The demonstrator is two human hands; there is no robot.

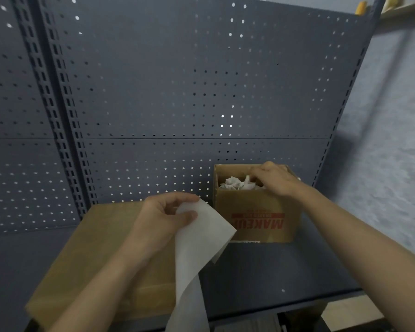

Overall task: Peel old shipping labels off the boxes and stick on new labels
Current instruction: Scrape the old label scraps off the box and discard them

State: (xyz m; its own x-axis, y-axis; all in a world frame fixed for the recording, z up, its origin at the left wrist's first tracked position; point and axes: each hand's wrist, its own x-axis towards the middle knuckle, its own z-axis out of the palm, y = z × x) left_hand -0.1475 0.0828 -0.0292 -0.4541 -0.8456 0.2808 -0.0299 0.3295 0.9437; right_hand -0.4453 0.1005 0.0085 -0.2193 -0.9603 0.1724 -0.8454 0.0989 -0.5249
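Observation:
A large brown cardboard box (91, 255) lies flat on the grey shelf at the lower left. Above it my left hand (163, 219) pinches the top of a long white paper strip (197, 250) that hangs down past the shelf's front edge. To the right stands a small open carton (256, 219) printed with red upside-down lettering, filled with crumpled white paper scraps (236, 184). My right hand (273, 179) reaches into its open top, fingers curled down onto the scraps; whether it holds one is hidden.
A grey pegboard back panel (177, 92) rises behind the shelf (273, 267), with slotted uprights at left and right. A pale wall (393, 140) stands at the right. Below the shelf's front edge, floor and a light object show at the lower right.

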